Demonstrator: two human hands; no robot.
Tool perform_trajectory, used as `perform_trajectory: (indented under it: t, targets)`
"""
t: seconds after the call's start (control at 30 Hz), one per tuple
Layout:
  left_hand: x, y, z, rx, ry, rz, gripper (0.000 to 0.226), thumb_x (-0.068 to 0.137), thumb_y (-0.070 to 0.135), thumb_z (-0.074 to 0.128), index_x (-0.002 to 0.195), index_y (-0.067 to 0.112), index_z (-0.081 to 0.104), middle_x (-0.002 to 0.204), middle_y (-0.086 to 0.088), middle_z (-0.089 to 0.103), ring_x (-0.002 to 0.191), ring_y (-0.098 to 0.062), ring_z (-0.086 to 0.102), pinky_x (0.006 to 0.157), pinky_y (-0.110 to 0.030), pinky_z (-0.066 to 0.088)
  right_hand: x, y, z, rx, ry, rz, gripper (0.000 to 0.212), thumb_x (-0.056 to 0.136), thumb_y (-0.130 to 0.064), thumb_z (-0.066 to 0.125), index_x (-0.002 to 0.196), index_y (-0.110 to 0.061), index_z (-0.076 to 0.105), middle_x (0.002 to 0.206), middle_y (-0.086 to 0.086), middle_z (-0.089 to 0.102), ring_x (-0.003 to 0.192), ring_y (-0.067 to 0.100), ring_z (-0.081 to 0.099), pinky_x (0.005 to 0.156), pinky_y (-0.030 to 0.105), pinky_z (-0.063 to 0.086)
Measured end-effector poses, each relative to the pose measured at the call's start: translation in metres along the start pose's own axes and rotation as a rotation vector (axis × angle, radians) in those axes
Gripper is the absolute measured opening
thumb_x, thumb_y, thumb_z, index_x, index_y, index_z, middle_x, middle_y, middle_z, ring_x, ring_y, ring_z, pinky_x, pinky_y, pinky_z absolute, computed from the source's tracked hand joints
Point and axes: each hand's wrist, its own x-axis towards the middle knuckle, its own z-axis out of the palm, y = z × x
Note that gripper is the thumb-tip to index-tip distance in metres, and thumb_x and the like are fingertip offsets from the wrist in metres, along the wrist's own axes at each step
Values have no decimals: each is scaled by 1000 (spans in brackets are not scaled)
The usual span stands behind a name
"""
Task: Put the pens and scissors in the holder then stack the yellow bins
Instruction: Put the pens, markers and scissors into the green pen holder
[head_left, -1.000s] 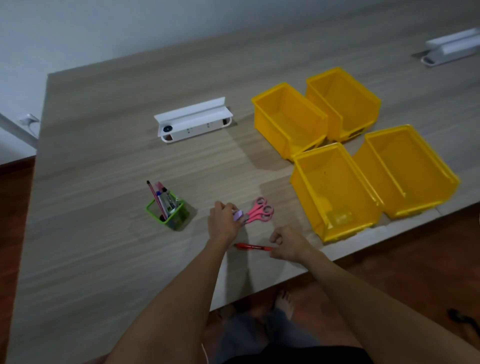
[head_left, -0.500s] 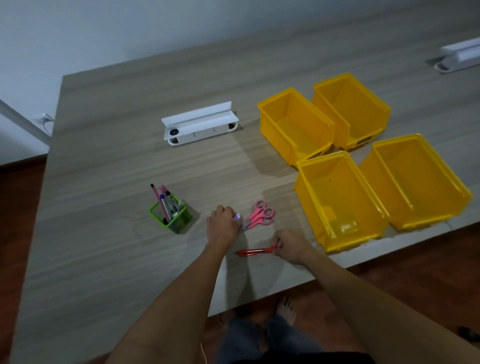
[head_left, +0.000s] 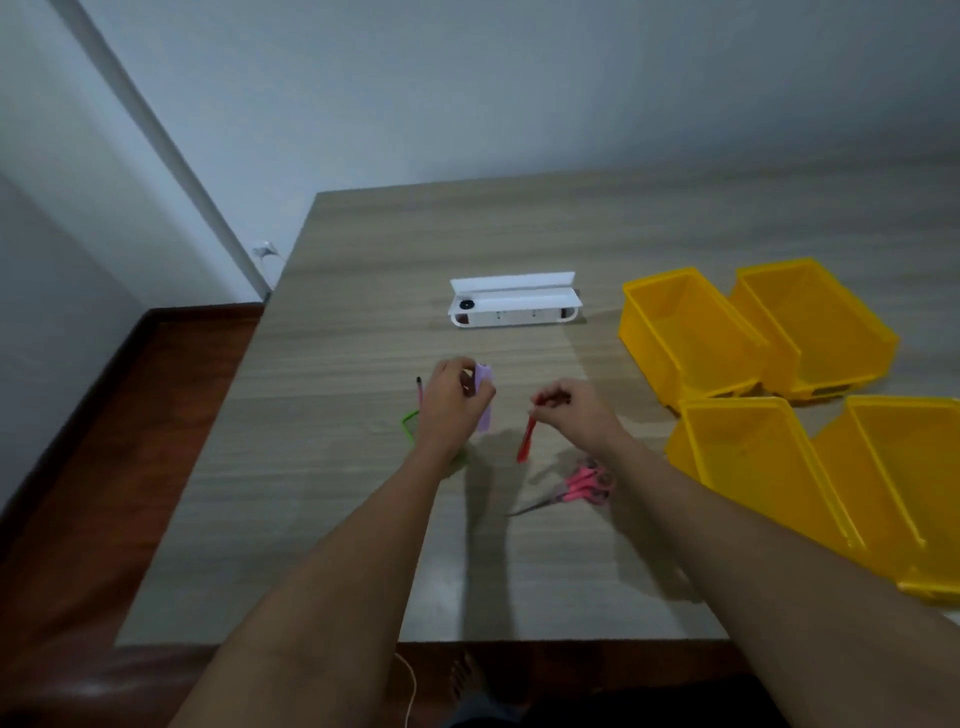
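Note:
My left hand (head_left: 453, 400) is closed around a light purple item (head_left: 484, 402) and hovers right over the green pen holder (head_left: 410, 423), hiding most of it; one pen tip (head_left: 418, 388) sticks up beside my hand. A red pen (head_left: 528, 436) hangs tip down, pinched in my right hand (head_left: 574, 410) a little above the table. The pink scissors (head_left: 576, 488) lie flat on the table below my right hand. Several yellow bins stand at the right, among them a far one (head_left: 680, 332) and a near one (head_left: 748, 457).
A white box-shaped device (head_left: 511, 306) lies beyond my hands on the wooden table (head_left: 337, 364). The table's left edge borders a red-brown floor (head_left: 130, 415), and its front edge is close to my body. A grey wall stands behind.
Both hands lifted off the table: my left took up the purple item and moved over the holder, my right raised the red pen. The scissors stay put. The camera turned left.

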Motion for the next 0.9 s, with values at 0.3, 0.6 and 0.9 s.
perform_trajectory:
  t: [0.3, 0.6, 0.9]
  targets:
    - [12, -29, -65, -102, 201, -167, 18, 87, 33, 64, 88, 15, 61, 81, -4, 66, 75, -21, 63, 69, -38, 53, 26, -63, 45, 193, 24, -118, 24, 79, -10, 76, 98, 3, 70, 90, 13, 70, 79, 14, 64, 69, 14, 54]
    - [9, -65, -63, -144, 52, -268, 16, 84, 22, 68, 93, 11, 60, 84, -4, 67, 79, -22, 66, 72, -40, 57, 38, -62, 85, 90, 26, -110, 20, 79, -13, 77, 95, -3, 72, 85, 7, 70, 73, 11, 61, 69, 18, 51]
    - [7, -99, -52, -69, -78, -263, 21, 81, 21, 74, 93, 9, 61, 90, -7, 67, 81, -24, 65, 72, -38, 55, 46, -53, 111, 6, 8, -77, 22, 79, -10, 77, 98, -1, 71, 85, 5, 68, 71, 8, 59, 62, 10, 48]
